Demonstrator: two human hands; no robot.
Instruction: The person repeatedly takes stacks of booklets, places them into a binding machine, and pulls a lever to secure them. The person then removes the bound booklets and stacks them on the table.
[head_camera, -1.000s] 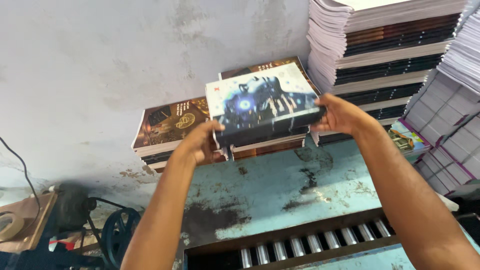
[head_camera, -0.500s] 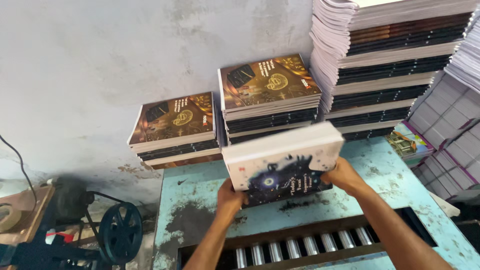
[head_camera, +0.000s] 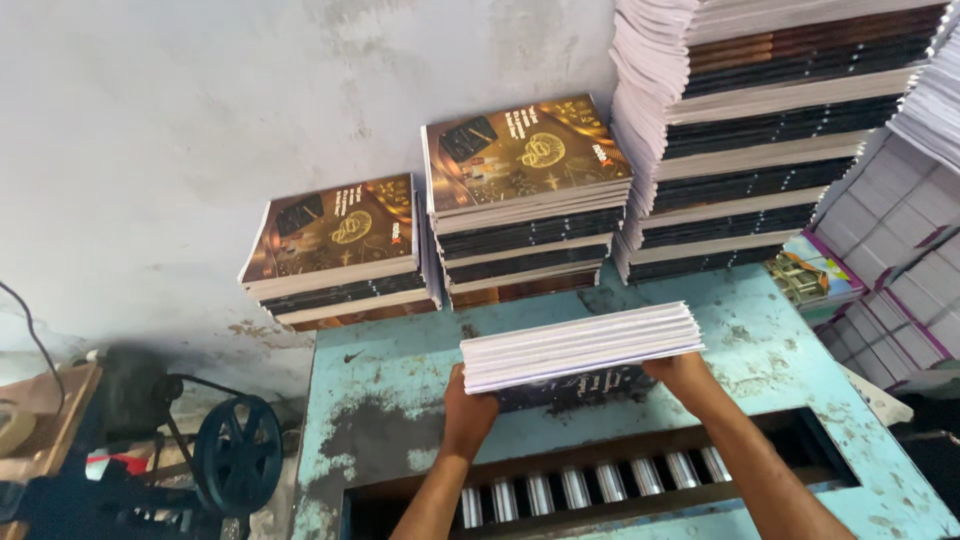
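Steel rollers (head_camera: 590, 488) gleam in the slot nearest the camera, set into a worn turquoise bench (head_camera: 400, 400). Just above them, both hands are on a bundle of notebooks (head_camera: 580, 345), page edges facing the camera: the left hand (head_camera: 468, 418) has its fingers clamped on the bundle's left end, the right hand (head_camera: 685, 378) grips the right end from below. The bundle sits low over the bench, between the slot and the back row; whether it touches the top, I can't tell. Behind it, two short stacks with dark gold-printed covers (head_camera: 525, 190) stand against the wall, a tall stack (head_camera: 770, 130) rises to their right. By my reading, those stacks are finished work and this bundle is mid-handling, not yet set down anywhere. A black wheel (head_camera: 235, 465) sits off left.
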